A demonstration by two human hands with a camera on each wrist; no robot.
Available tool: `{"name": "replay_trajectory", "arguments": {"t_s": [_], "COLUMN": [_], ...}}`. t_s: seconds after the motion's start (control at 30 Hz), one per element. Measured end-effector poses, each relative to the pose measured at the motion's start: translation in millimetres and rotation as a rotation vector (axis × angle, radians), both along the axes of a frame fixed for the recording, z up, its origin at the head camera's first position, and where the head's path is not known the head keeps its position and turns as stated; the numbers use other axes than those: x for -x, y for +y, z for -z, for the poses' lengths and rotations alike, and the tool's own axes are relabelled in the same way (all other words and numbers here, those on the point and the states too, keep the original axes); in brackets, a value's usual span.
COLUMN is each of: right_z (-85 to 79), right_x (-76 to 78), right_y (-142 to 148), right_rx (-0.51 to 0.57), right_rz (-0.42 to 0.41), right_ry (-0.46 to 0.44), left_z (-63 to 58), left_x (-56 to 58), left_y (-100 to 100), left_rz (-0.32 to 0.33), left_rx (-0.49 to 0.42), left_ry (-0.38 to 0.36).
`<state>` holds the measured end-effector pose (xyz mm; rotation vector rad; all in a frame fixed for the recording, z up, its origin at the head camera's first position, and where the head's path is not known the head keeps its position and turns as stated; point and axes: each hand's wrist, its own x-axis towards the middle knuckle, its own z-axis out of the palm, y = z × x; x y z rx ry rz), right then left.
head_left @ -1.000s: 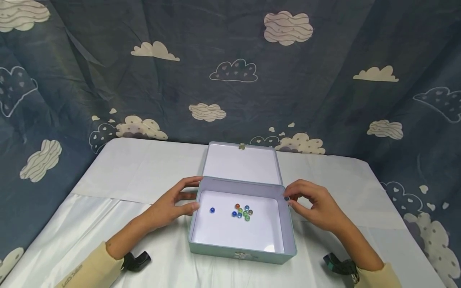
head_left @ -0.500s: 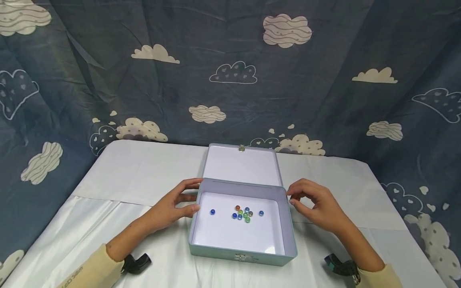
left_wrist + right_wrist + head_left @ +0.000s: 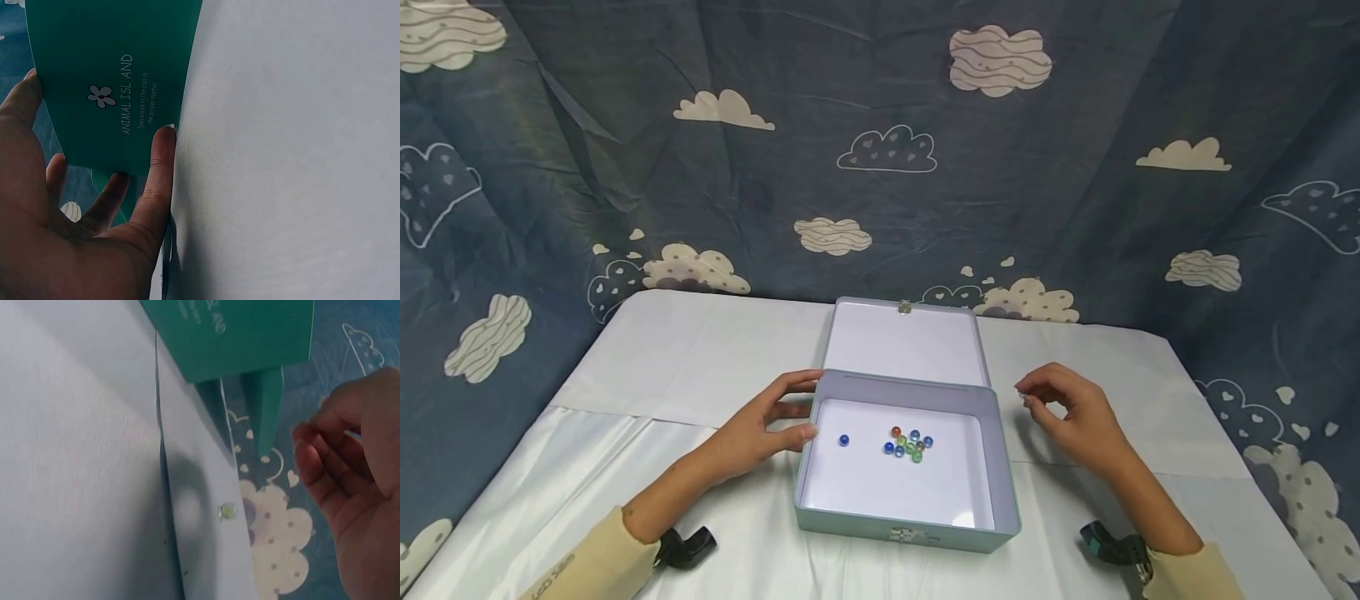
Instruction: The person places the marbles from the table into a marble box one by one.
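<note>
An open tin box with a green outside stands on the white cloth, its lid folded back. My left hand touches the box's left side with thumb and fingers, beside the printed words in the left wrist view. Inside, a cluster of several marbles lies right of the middle; one blue marble sits apart at the left. My right hand hovers right of the box, thumb and index finger close together, nothing visible between them. A yellow-green marble rests on the cloth near it.
White cloth covers the table, with a fold line running across it. Behind the table hangs a dark blue curtain with cloud prints. The box's metal clasp is on its front wall.
The blue marble from my right hand entered the box and rolled left to the cluster. My right hand has moved right, away from the rim. The left hand stays put.
</note>
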<state>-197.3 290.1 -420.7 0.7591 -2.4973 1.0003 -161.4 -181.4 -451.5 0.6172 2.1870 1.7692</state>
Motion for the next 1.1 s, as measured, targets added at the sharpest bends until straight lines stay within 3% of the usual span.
{"name": "replay_trajectory", "arguments": {"t_s": [0.2, 0.4, 0.6, 1.1], "right_z": [7.9, 16.3, 24.7, 28.4], "right_x": [5.4, 8.9, 10.9, 9.3], "right_y": [10, 15, 17, 13], "right_rx": [-0.081, -0.176, -0.258, -0.277], "right_rz": [0.13, 0.205, 0.208, 0.204], "right_ry": [-0.052, -0.188, -0.213, -0.231], "left_z": [2.1, 2.6, 2.1, 0.0], "left_x": [-0.4, -0.8, 0.5, 0.2], "left_y": [-1, -1, -1, -1], "left_rz": [-0.002, -0.002, 0.002, 0.005], "left_rx": [-0.002, -0.002, -0.003, 0.005], "left_ry": [0.001, 0.006, 0.012, 0.018]}}
